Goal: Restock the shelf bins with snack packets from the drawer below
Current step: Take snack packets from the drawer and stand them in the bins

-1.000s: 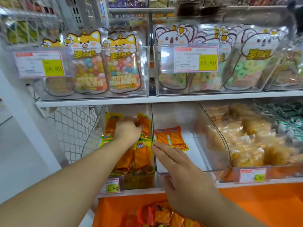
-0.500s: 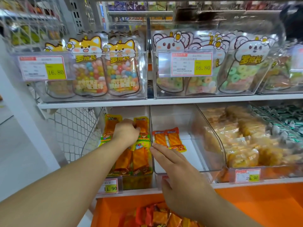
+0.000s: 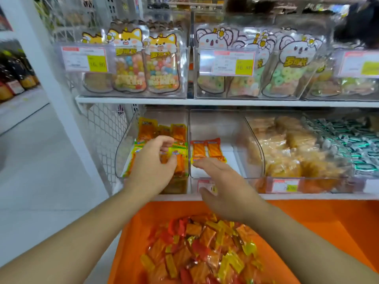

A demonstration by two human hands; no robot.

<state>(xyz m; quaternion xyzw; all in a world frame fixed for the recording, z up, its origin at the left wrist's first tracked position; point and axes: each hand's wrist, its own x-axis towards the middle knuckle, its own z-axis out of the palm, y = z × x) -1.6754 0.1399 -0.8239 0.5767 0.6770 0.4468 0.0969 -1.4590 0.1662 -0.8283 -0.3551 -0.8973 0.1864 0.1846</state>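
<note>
My left hand (image 3: 152, 163) hovers at the mouth of the left clear bin (image 3: 123, 158), fingers apart and empty, just in front of the orange and yellow snack packets (image 3: 144, 130) stacked inside. My right hand (image 3: 223, 181) is flat with its fingers spread in front of the middle clear bin (image 3: 213, 124), which holds two orange packets (image 3: 207, 149) lying side by side. Below the shelf, the open orange drawer (image 3: 307, 220) holds a heap of red, orange and yellow packets (image 3: 205, 249).
To the right, one bin of pale yellow packets (image 3: 287, 148) and another of green-silver packets (image 3: 352, 142). The upper shelf (image 3: 225, 101) carries bins of candy bags with price tags. A white mesh panel (image 3: 102, 136) and aisle floor lie left.
My left hand has pulled back out of the left bin and opened, leaving the packets inside. My view has tilted down, so more of the drawer shows. My right hand stays near the middle bin's front.
</note>
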